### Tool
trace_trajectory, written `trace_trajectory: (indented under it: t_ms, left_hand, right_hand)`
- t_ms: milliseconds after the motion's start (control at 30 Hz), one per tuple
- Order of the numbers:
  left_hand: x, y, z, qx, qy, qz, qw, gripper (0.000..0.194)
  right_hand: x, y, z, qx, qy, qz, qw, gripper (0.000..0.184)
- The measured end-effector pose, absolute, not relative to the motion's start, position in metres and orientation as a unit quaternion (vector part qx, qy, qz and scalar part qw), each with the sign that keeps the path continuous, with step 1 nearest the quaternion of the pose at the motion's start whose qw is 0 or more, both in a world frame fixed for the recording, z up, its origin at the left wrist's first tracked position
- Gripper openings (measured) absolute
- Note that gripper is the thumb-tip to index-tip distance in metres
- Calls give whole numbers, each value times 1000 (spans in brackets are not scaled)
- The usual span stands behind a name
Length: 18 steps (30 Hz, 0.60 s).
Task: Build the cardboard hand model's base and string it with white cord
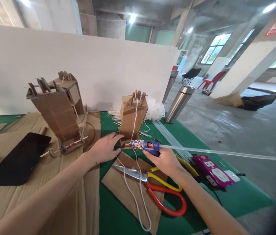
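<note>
My right hand [163,160] is wrapped around a blue glue gun [150,147], with a long clear glue stick [216,152] coming out of its back. Its nozzle points left, at the foot of a small cardboard tower [133,120]. At that foot, my left hand [106,147] grips the left corner between thumb and fingers. Wooden discs on a stick top the tower, and a white string [136,120] hangs from them. The string loops down over a flat cardboard piece [118,178] and across scissors [138,174] with yellow and red handles.
A taller cardboard build [57,114] stands left on a cardboard sheet [84,195], near a black phone-like slab [18,160]. On the right are a purple power strip [212,171], more glue sticks [169,137] and a steel flask [180,104]. A white panel [91,68] rises behind.
</note>
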<state>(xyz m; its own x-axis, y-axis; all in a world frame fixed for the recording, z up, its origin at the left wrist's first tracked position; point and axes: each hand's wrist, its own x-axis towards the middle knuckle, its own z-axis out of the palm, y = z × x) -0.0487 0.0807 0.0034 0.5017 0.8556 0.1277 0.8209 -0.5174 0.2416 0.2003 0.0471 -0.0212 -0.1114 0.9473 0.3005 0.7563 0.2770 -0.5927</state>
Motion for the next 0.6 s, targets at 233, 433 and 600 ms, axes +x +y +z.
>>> trace_trajectory:
  t_ms: [233,433,600]
  left_hand:
    - [-45,89,-15,866,442,206,109,31]
    - [-49,86,-18,883,419,210,25,29]
    - [-47,82,-15,902,375,214,5,31]
  right_hand:
    - [200,41,-14,-541,-796,88,257,14]
    - [207,39,-17,-571,-797,49,192,15]
    - [208,41,-12,-587,-777,84,209,12]
